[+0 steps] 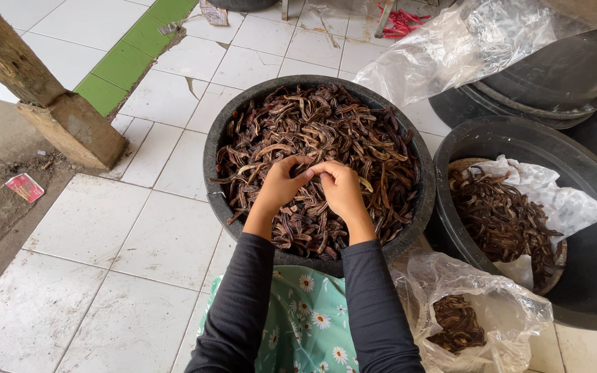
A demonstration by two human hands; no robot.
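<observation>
Head view, black basin [210, 162] heaped with dried brown pods [340, 128], left hand [281, 183] and right hand [342, 188] touching over its middle, fingertips pinched together on one pod, second basin [589, 290] with pods on white paper [554, 200] just right, clear bag [499, 318] of pods beside, wooden post [43, 90] well left.

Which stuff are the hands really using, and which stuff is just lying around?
In use:
left hand and right hand, fingertips together over the pods
brown pods
black tub holding them

Lying about:
second tub with a basket of pods
plastic bag of pods
stacked tubs
red packet
wooden post
</observation>
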